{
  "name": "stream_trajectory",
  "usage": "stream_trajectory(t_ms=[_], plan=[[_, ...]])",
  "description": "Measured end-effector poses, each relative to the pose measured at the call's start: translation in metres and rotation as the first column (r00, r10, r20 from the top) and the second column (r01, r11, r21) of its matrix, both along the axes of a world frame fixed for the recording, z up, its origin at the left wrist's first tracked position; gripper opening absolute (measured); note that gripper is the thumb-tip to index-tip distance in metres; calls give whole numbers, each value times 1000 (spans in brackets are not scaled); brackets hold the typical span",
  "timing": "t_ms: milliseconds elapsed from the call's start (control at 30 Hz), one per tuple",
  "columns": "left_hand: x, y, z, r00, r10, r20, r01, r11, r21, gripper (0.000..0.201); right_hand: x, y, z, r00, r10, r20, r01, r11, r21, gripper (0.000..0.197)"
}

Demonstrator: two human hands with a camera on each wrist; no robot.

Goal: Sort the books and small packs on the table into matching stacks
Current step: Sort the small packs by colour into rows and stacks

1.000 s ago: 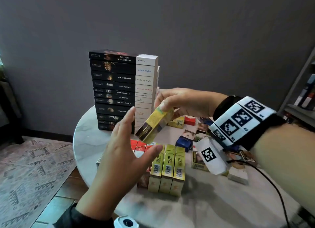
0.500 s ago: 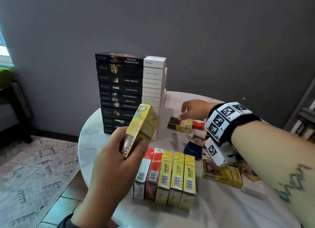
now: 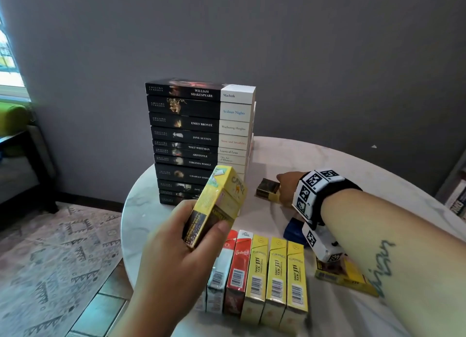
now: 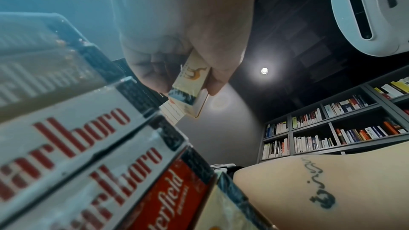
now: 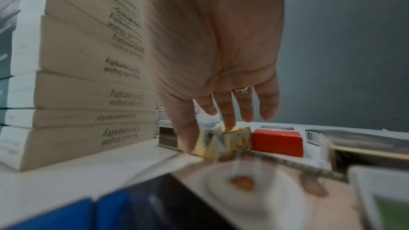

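Nearest, a row of packs (image 3: 257, 276) stands side by side at the front edge of the round marble counter (image 3: 141, 210): one white pack, one red Chesterfield pack (image 3: 237, 271), then three yellow ones, barcodes facing up. From the left wrist view more packs with red Marlboro lettering (image 4: 66, 146) sit to the left of the red one.

Left hand (image 3: 176, 256) is raised above this row. Its grip pinches a yellow Camel pack (image 3: 216, 205), thumb on one broad face, fingers on the other, pack tilted with its top end pointing up and away.

Right of the row, under the right forearm, a yellow-and-dark pack (image 3: 345, 276) lies flat; a blue pack (image 3: 292, 229) sits just behind it, partly hidden by the wrist band.

Further back, right hand (image 3: 287, 188) reaches low over the counter to a dark-and-yellow pack (image 3: 268, 191) lying flat. In the right wrist view its grip is spread loosely, thumb against the pack's near side, one fingertip (image 5: 229, 123) on its top; the other fingers hang free. A red pack (image 5: 277, 142) lies just beside it.

Farthest, a tall stack of books (image 3: 199, 140), black-and-white spines, stands upright at the back of the counter near the grey wall, with the dark-and-yellow pack near its base.
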State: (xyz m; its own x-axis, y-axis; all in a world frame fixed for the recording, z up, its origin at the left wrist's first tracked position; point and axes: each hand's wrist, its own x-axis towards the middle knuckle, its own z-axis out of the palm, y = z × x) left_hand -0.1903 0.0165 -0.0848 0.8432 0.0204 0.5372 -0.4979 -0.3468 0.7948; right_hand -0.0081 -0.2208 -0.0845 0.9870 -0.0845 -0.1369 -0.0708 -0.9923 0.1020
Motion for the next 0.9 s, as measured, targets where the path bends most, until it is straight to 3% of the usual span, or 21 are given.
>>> stream_trajectory(t_ms=[133,200,300,433,533,733,900], plan=[[-4,-1,3,1000,7,7,-7,1000,7,37,-2,-2,7,1000,-24,-10,25,992,123,65],[-7,-1,4,1000,17,13,-17,1000,18,37,-9,0,20,999,-35,4,31,947,319,65],[-11,0,4,999,37,2,-37,999,35,30,-27,4,48,984,-28,175,-74,833,548,50],[-13,-1,1,999,51,-6,-51,996,70,31,-76,3,81,942,-68,329,-231,581,780,24],[-16,-5,0,999,53,12,-53,997,56,17,-124,-5,93,930,-14,366,-315,479,819,40],[-30,-23,-4,1000,23,20,-25,995,99,22,-208,-14,86,927,75,368,-364,427,828,52],[-58,-41,2,974,-224,40,222,974,53,15,-248,-2,57,902,-24,432,-380,432,818,66]])
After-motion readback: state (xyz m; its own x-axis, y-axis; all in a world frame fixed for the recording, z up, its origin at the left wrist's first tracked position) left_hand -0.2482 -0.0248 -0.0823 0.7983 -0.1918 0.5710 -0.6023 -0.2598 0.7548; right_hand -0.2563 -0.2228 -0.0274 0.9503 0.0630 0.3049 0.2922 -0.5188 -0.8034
